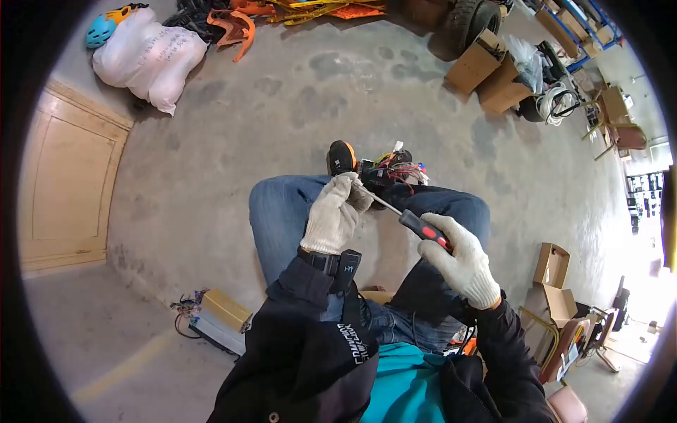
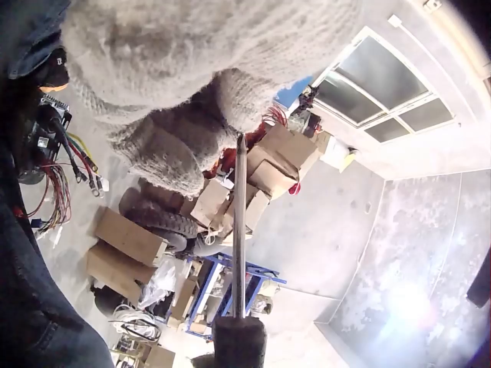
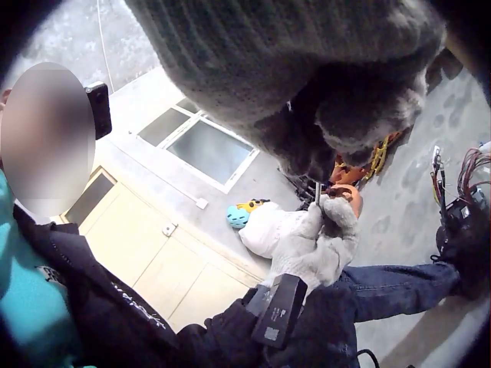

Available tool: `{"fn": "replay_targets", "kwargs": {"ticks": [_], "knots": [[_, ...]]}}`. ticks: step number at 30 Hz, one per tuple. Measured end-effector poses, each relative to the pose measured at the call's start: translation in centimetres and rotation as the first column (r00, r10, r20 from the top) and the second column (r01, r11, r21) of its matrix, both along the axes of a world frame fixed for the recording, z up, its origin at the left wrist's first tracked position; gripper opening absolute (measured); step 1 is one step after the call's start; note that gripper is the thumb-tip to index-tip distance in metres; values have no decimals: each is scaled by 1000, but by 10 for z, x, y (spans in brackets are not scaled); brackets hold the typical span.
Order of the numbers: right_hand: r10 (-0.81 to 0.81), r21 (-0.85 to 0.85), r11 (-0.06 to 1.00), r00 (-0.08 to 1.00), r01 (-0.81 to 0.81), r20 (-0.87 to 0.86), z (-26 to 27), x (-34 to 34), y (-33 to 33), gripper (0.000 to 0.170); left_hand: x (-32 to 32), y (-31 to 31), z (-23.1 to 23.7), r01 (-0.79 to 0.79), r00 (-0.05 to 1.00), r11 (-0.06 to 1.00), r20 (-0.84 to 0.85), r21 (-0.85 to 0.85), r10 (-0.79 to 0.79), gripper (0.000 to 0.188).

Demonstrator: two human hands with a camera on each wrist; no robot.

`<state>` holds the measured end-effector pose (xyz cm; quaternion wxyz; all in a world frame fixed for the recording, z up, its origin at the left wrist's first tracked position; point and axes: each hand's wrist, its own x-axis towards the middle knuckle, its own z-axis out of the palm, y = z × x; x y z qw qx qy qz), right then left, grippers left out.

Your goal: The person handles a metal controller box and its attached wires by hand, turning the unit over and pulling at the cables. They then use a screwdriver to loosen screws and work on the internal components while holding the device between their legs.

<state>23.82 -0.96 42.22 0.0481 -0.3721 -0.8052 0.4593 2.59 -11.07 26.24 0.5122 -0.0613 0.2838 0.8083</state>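
Note:
My right hand (image 1: 460,259), in a pale knit glove, grips a screwdriver by its black-and-red handle (image 1: 424,229). The steel shaft (image 2: 240,238) slants up and left toward my gloved left hand (image 1: 337,213). In the left wrist view the screwdriver's bare tip shows right at the curled glove fingers (image 2: 173,149); the inside of that hand is hidden. Both hands are above my lap, the left over one knee. From the right wrist, the left hand (image 3: 311,249) appears beyond the shaft, its fingertips overlapping the end. Dark glove folds (image 3: 360,115) hide most of the handle there.
A black unit with coloured wires (image 1: 395,171) sits by my shoes. Another wired box (image 1: 218,323) lies on the floor at left. Cardboard boxes (image 1: 476,62) and a white sack (image 1: 151,60) stand farther off. An open carton (image 1: 553,271) is at right.

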Motion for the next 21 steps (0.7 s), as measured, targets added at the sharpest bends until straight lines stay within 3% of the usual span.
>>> {"fn": "replay_targets", "kwargs": {"ticks": [5,15,18,20,21], "knots": [[-20,-19,1000,1000,20,2,-3,0,0,48,2,0,4,-19,999,1000,31,-25,19,22],[-26,-32,999,998,28,58,-7,1,0,49,-2,0,0,46,992,999,-118,-29,-49,23],[-91,-35,995,993,94,71,-4,-3,-1,49,0,0,0,49,988,996,-145,-74,-59,23],[-162,-198,961,973,193,164,-1,-7,-1,49,1,1,1,45,986,993,-155,-106,-61,23],[-162,-198,961,973,194,166,-4,-6,-1,49,2,1,1,37,992,991,-119,-126,-52,23]]}}
